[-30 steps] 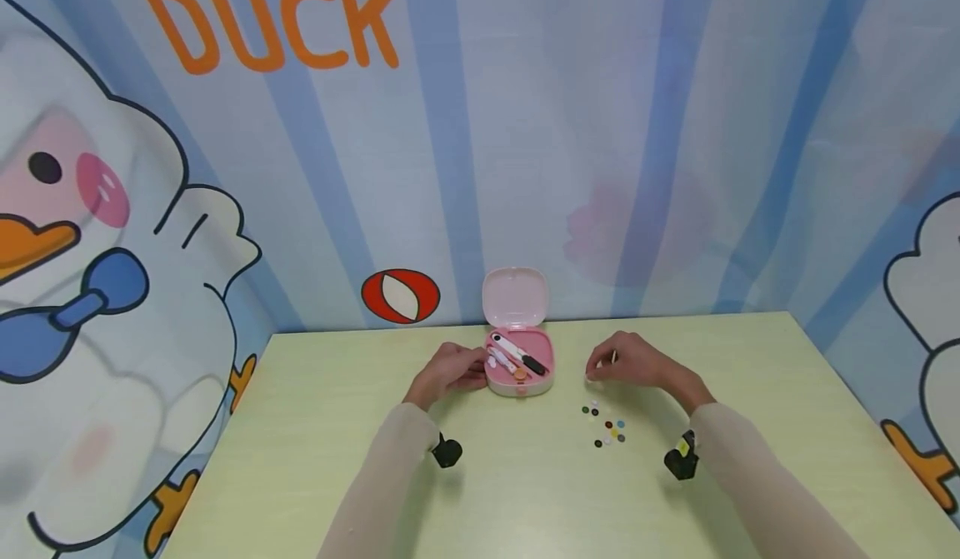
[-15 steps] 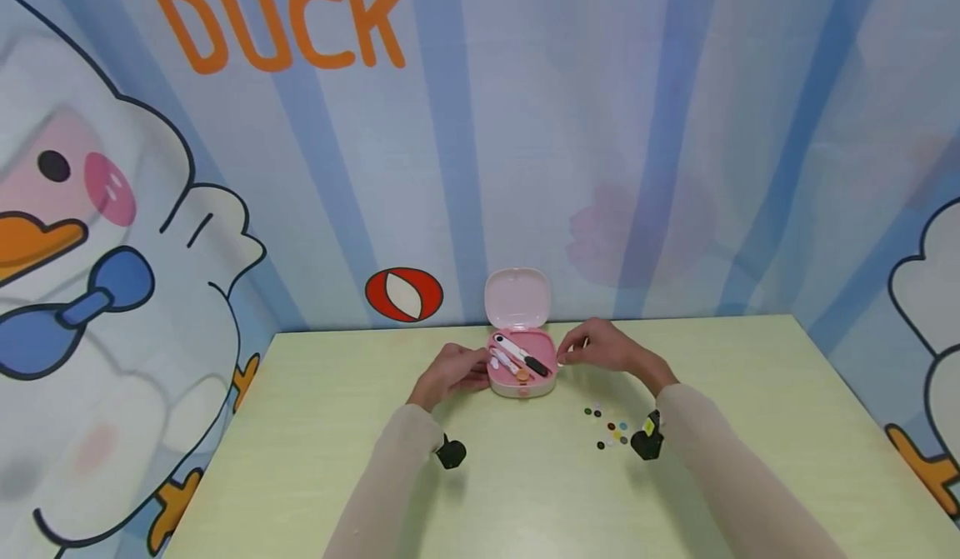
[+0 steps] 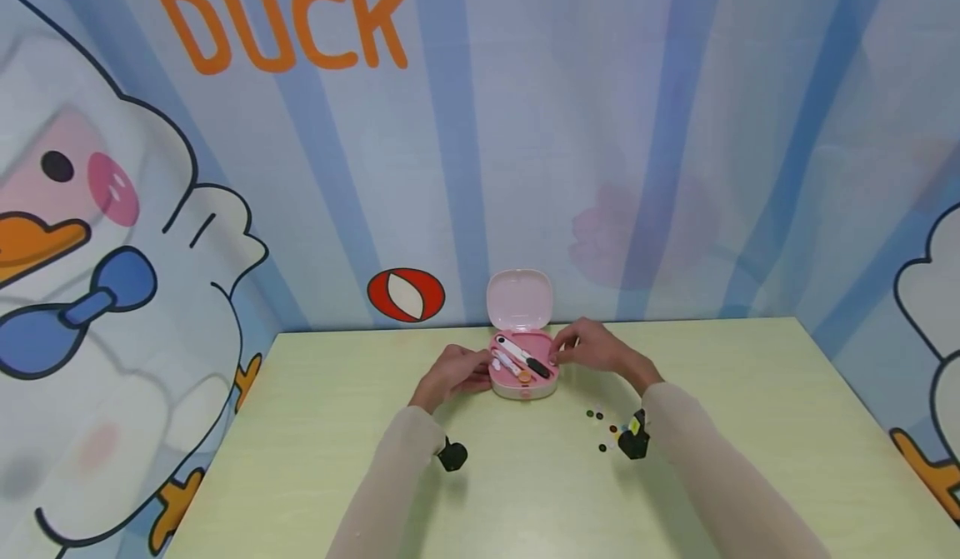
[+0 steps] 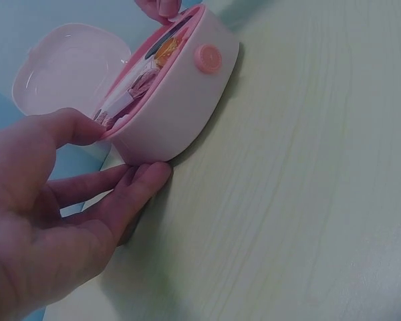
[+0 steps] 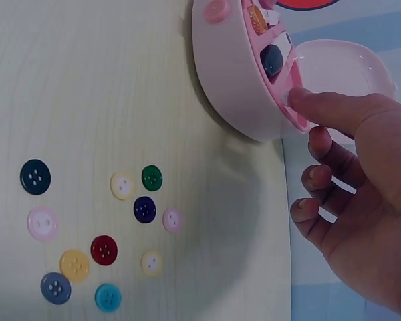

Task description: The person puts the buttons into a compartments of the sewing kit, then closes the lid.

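A small pink-and-white sewing box (image 3: 523,392) stands at the back of the table with its lid (image 3: 520,299) raised. My left hand (image 3: 454,369) holds its left side, thumb on the rim and fingers against the outside wall. Inside lie a white tool with a black end (image 3: 522,356) and a round orange piece (image 3: 525,376). My right hand (image 3: 592,345) reaches over the right rim; its thumb (image 5: 314,103) dips into a compartment, with a small pale button (image 5: 287,98) at the tip. Its index finger is hidden, the other fingers curl loosely outside.
Several loose buttons lie on the table before the right hand, among them a red button (image 5: 104,251), a green button (image 5: 152,178) and a turquoise button (image 5: 107,297). Behind the box hangs a printed curtain (image 3: 517,126), close to the lid.
My right hand has moved left from beside the loose buttons to the box's right rim, carrying a small pale button. The left hand has stayed on the box.
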Demonstrator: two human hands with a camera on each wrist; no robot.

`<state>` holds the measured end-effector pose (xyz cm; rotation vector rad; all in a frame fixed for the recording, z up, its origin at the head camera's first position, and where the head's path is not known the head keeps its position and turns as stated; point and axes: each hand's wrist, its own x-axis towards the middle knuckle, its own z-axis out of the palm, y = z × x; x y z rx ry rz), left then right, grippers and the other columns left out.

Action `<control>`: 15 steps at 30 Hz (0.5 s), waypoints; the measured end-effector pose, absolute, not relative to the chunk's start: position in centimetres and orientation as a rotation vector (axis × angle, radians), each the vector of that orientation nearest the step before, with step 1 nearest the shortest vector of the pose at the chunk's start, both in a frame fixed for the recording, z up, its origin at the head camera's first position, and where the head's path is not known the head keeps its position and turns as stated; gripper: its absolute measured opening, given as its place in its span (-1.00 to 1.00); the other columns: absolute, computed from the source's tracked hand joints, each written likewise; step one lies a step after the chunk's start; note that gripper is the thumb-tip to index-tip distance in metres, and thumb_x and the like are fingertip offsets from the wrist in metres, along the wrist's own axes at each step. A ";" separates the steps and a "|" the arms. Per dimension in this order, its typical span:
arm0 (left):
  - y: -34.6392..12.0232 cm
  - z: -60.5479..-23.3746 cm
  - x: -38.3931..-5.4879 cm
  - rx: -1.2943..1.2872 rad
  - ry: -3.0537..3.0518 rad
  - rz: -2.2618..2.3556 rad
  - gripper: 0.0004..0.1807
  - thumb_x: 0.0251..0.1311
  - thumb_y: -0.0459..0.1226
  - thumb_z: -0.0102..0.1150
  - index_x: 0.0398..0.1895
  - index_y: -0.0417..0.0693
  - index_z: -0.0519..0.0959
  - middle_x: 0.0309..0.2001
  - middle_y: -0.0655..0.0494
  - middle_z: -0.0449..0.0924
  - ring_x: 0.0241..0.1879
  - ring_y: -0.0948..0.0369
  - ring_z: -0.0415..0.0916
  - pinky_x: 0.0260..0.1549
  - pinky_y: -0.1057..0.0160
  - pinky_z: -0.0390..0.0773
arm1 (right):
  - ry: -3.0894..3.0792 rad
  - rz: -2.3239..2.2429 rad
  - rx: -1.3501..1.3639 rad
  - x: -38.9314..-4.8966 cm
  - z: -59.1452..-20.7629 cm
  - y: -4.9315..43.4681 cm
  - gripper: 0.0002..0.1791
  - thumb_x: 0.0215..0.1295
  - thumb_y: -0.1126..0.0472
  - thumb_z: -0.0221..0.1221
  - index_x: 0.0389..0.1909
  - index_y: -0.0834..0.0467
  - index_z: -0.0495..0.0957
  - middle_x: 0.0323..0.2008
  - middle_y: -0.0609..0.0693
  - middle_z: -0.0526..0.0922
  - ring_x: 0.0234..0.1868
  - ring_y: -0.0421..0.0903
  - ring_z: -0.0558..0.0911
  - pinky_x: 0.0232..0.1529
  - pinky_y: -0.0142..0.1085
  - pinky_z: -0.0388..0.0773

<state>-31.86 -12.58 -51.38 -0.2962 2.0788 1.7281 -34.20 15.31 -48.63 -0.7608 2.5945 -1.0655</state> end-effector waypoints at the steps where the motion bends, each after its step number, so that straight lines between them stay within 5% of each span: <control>1: -12.6 -51.4 -31.8 -0.299 2.077 1.730 -0.61 0.42 -0.18 0.24 0.10 -0.35 0.58 -0.16 -0.11 0.72 -0.25 0.14 0.68 -0.15 0.26 0.74 | 2.597 -1.061 -0.764 -34.2 -48.7 15.3 -0.91 0.39 0.26 0.33 -0.20 0.15 0.78 -0.41 -0.07 0.65 -0.34 -0.10 0.49 -0.30 -0.27 0.43; 15: -12.4 -51.4 -31.8 -0.292 2.083 1.726 -0.59 0.43 -0.16 0.23 0.12 -0.34 0.57 -0.13 -0.12 0.71 -0.23 0.13 0.69 -0.12 0.24 0.74 | 2.694 -0.964 -0.654 -34.1 -49.0 14.5 -0.82 0.40 0.22 0.34 -0.04 0.12 0.78 -0.36 -0.07 0.61 -0.32 -0.08 0.48 -0.35 -0.30 0.44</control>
